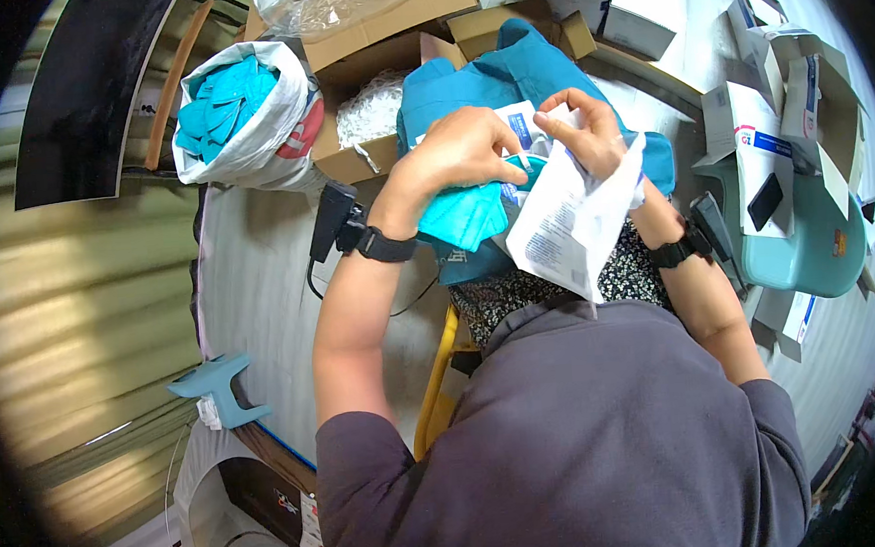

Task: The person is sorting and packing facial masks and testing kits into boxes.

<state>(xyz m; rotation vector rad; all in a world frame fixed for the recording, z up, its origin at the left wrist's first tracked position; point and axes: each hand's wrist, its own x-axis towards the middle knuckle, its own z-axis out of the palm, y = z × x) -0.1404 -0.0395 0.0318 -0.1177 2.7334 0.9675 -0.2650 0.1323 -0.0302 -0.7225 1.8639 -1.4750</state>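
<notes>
My left hand (465, 146) is closed on a bright teal folded piece (464, 217), which looks like a folded face mask. Part of it reaches into the mouth of a white printed packet (560, 226). My right hand (589, 134) pinches the packet's upper edge, its fingers bent and close to the thumb. The packet tilts over my lap, with fine print on its near face. Beneath both hands a dark teal cloth (476, 81) lies spread across my lap, over black-and-white speckled fabric (500, 310).
A white sack (289, 132) full of teal folded pieces (227, 106) stands at far left. Ahead are open cardboard boxes (354, 48). White cartons (750, 144) and a phone (766, 201) sit on a pale teal chair (806, 241) at right. A small blue stool (226, 387) is at left.
</notes>
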